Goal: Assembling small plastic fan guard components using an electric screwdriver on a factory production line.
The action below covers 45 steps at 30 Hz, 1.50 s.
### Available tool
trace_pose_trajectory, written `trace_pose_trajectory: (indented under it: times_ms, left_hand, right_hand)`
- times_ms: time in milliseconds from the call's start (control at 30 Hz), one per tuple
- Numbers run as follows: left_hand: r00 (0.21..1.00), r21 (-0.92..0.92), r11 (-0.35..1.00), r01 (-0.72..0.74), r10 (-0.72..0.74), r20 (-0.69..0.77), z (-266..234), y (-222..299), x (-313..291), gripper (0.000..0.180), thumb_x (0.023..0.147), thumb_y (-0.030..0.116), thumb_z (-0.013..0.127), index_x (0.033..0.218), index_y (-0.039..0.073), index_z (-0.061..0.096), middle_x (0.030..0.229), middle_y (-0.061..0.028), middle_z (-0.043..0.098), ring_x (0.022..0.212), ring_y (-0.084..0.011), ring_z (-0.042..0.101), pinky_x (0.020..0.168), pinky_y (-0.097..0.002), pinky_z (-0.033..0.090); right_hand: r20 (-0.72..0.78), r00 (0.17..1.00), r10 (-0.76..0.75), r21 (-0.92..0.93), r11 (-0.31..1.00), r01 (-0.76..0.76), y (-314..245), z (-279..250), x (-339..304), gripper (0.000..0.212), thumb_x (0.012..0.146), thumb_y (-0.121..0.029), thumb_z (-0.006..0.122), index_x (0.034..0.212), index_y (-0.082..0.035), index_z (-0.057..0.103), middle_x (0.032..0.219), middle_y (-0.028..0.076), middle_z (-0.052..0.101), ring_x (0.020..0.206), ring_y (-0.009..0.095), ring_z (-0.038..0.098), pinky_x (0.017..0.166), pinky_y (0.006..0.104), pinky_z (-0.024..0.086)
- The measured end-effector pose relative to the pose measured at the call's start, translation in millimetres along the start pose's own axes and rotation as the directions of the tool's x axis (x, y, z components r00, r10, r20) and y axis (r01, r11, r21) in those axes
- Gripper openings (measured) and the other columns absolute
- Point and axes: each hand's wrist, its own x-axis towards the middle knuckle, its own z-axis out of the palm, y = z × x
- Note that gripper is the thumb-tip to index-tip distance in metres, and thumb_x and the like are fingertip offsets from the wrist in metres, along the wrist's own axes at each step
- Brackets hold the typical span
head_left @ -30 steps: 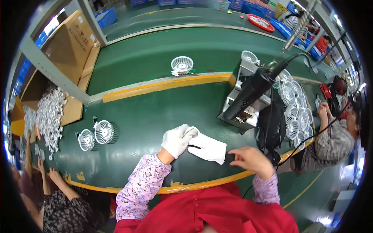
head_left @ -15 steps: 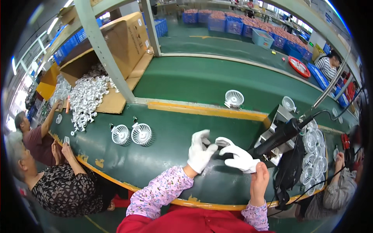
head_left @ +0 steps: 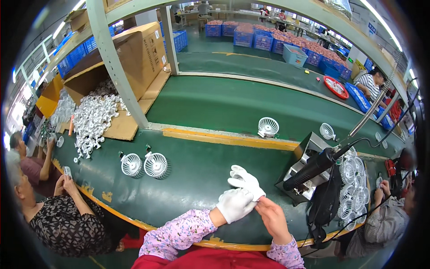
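My gloved left hand (head_left: 236, 206): curled, seems to grip the loose white glove (head_left: 247, 183) near its cuff, over the table (head_left: 201, 154) before me. My bare right hand (head_left: 274, 220): part open, fingers nearly straight and together at that cuff; can't tell if tips are inside. Best done: left spreads cuff wide, right goes in narrow, each finger matched to its stall. Counts: small white parts (head_left: 94, 120), heaped, uncountable; two bladed wheels (head_left: 156, 165) on table; two gloves, one worn, one loose; one far wheel (head_left: 268, 127); one black cylinder (head_left: 309, 169); another wheel (head_left: 327, 131); wheel cluster (head_left: 347, 171), too overlapped.
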Motion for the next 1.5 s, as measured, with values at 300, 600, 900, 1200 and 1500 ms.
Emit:
trace_pose_trajectory:
  times_ms: [300,600,900,1200,1500]
  left_hand:
    - [0.899,-0.042,0.902,-0.429,0.423,-0.114,-8,7,-8,0.018,0.065,0.022,0.069,0.061,0.010,0.056,0.062,-0.0043,0.051,0.055,-0.0217,0.053,0.052,-0.0339,0.043]
    - [0.890,-0.001,0.902,-0.431,0.425,-0.165,-23,11,-5,0.014,0.070,0.021,0.066,0.066,0.009,0.059,0.064,-0.0049,0.054,0.059,-0.0214,0.056,0.054,-0.0323,0.046]
    - [0.938,-0.211,0.929,-0.305,0.254,-0.238,-1,12,-7,0.018,0.069,0.019,0.066,0.061,0.010,0.053,0.059,-0.0069,0.051,0.053,-0.0258,0.054,0.048,-0.0370,0.044]
    - [0.869,-0.027,0.936,-0.352,0.337,0.363,-24,8,-20,0.020,0.073,0.031,0.061,0.070,0.011,0.060,0.068,-0.0061,0.058,0.065,-0.0254,0.059,0.058,-0.0368,0.048]
    - [0.672,0.508,0.455,0.732,-0.607,-0.424,-191,-105,-93,0.073,0.062,0.012,0.073,0.129,0.012,0.046,0.135,-0.0229,0.035,0.122,-0.0386,0.036,0.102,-0.0415,0.032]
  right_hand:
    - [0.134,0.988,-0.074,0.004,0.997,0.075,5,32,48,0.032,0.086,-0.011,0.057,0.117,-0.006,0.053,0.109,0.009,0.057,0.098,0.020,0.058,0.085,0.0325,0.047]
    - [0.797,0.472,-0.377,-0.498,0.033,0.867,-30,45,84,0.011,0.072,-0.019,0.061,0.079,-0.012,0.066,0.085,0.007,0.064,0.079,0.026,0.061,0.076,0.0332,0.044]
    - [0.472,0.869,-0.148,-0.175,0.950,0.258,-9,26,92,0.053,0.087,-0.006,0.051,0.134,0.004,0.028,0.134,0.020,0.037,0.126,0.030,0.036,0.103,0.0386,0.032]
    - [0.350,0.697,-0.626,-0.268,0.646,0.715,-29,58,64,0.095,0.081,-0.061,0.053,0.145,-0.012,0.002,0.133,0.024,0.038,0.100,0.031,0.059,0.070,0.0343,0.053]
    - [-0.185,0.382,-0.906,-0.539,0.418,0.731,-106,11,17,0.060,0.074,0.002,0.056,0.129,-0.001,0.031,0.127,0.014,0.039,0.113,0.026,0.045,0.098,0.0377,0.036]
